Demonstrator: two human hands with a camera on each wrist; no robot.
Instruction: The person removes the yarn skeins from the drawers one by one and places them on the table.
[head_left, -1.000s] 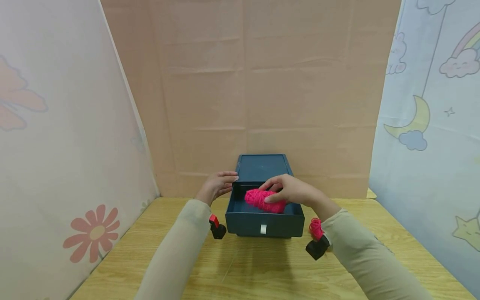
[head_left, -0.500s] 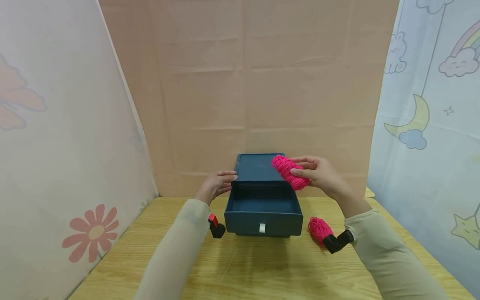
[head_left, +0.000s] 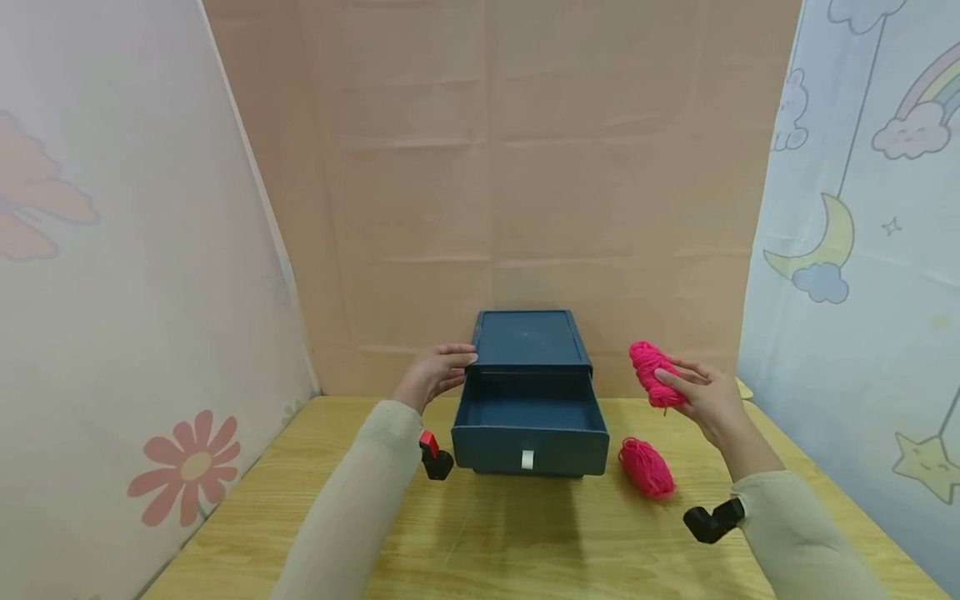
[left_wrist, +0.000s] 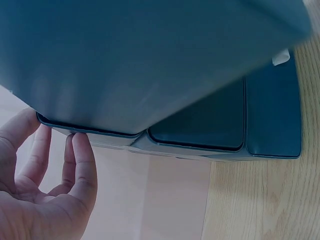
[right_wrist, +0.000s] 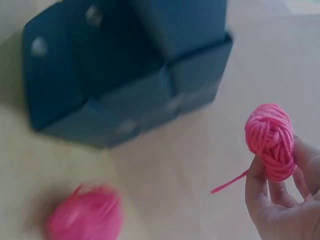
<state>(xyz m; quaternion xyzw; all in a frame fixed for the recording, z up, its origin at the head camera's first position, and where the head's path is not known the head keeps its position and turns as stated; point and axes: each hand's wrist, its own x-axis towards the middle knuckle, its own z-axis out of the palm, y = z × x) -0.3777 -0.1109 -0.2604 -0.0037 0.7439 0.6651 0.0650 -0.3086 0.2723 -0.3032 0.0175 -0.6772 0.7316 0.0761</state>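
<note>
In the head view, the right hand [head_left: 708,400] pinches the pink yarn [head_left: 654,377] with its thumb and fingers. The yarn is up in the air at 3 o'clock from the blue box [head_left: 528,337]. The left hand [head_left: 438,371] is at 9 o'clock, with loose fingers touching the box. The drawer [head_left: 480,450] sticks out at 6 o'clock, with a white tab [head_left: 527,459] on its front. A pink ball [head_left: 647,468] lies on the table [head_left: 615,542] at 4 o'clock.

The right wrist view shows a loose end [right_wrist: 229,182] of the yarn poking out toward 8 o'clock; in the head view it is just a tiny bit. The ball looks blurry there, but the head view shows it sharp. Only the left wrist view shows up close how the fingertips [left_wrist: 82,145] touch the box's edge.

1 second ago, the yarn was down in the drawer, with the right hand on it. Half a second ago it was at 2 o'clock, by the box's top. Now it is farther out to the side. The ball was partly hidden then, and now all of it shows. The left hand stays in the same spot, and the drawer sticks out just as before.
</note>
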